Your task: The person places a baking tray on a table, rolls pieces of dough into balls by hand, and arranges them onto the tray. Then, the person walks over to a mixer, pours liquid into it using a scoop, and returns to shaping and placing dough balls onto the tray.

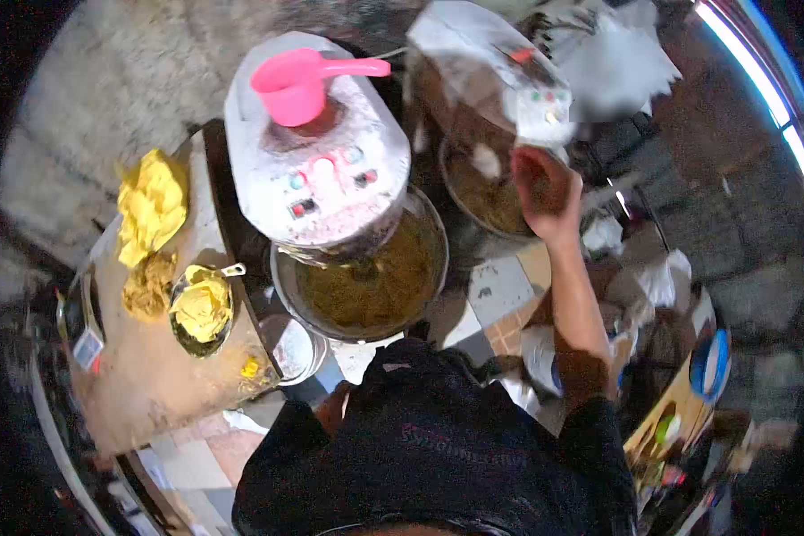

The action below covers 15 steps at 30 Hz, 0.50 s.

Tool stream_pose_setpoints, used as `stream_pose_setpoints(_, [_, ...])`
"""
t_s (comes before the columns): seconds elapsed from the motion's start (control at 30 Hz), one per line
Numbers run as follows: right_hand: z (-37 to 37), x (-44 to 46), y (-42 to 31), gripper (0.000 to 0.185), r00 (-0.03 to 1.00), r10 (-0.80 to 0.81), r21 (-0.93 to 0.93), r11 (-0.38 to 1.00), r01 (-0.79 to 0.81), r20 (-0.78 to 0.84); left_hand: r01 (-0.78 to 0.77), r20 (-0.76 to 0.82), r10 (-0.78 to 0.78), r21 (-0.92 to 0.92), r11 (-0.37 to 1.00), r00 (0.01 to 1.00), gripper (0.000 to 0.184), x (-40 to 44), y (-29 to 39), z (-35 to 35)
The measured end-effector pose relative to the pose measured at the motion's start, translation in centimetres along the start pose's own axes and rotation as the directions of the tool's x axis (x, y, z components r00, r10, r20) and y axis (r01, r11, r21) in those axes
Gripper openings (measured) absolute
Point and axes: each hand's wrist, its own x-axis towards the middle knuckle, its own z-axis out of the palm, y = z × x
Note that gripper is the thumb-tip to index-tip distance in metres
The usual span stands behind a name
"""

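Observation:
My right hand (pixel 547 192) reaches out over the right edge of the far metal bowl (pixel 456 183), just below the second machine's button panel. It is smeared by motion, so its fingers and anything in them cannot be made out. Only a small patch of skin of my left arm or hand (pixel 335 407) shows beside my dark shirt; the fingers are hidden. In front of me, a large metal bowl (pixel 281 290) with a brownish-green mass sits under a white machine (pixel 322 179). A pink long-handled scoop (pixel 293 87) rests on top of that machine.
On the left, a wooden board (pixel 143 384) bears crumpled yellow plastic (pixel 154 201), a brownish lump (pixel 150 286) and a dark bowl (pixel 186 338) of yellow stuff. The second machine (pixel 473 49) stands at the back. A white bucket (pixel 305 353) stands below the board's edge.

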Motion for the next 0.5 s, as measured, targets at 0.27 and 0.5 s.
stream_pose_setpoints(0.27, [17.7, 19.1, -1.4, 0.019, 0.858, -0.469, 0.124, 0.883, 0.452, 0.211, -0.516, -0.588, 0.102, -0.597, 0.614, 0.803, 0.028, 7.6, 3.2, 9.3])
stream_pose_setpoints(0.5, [25.9, 24.4, 1.3, 0.047, 0.432, -0.309, 0.504, 0.724, -0.471, 0.847, -0.588, -0.925, -0.317, -0.378, 0.715, 0.209, 0.025, 7.6, 15.6, 24.9])
